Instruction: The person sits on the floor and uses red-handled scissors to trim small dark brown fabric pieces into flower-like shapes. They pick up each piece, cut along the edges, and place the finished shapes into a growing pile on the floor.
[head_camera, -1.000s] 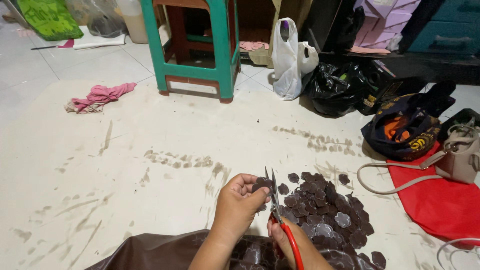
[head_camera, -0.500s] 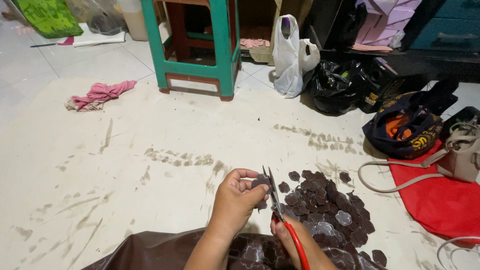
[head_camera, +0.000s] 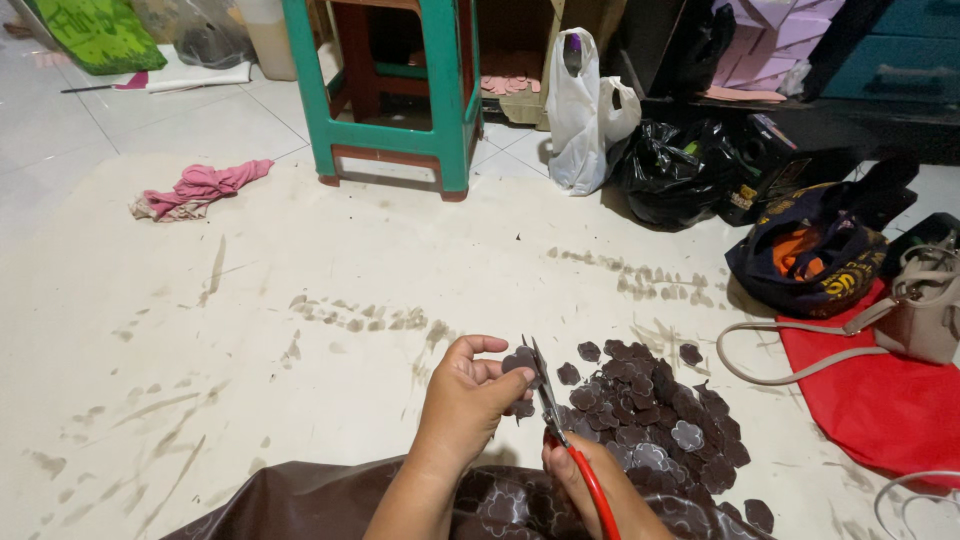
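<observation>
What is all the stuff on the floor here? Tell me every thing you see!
Cut-out flower shapes: a pile too many to count, dark brown, on the floor right of the hands.
Fabric sheet: one, dark brown, bottom edge by the arms.
Scissors: one pair, red handles, in the right hand.
Small cut piece: one, dark brown, pinched in the left hand.
Stool: one, green and red, top middle.
Rag: one, pink, upper left.
Plastic bag: one, white, beside the stool.
Bin bag: one, black, upper right.
Handbag: one, beige, right edge.
Red cloth: one, under the handbag.
Left hand: holding the piece.
Right hand: holding the scissors.
</observation>
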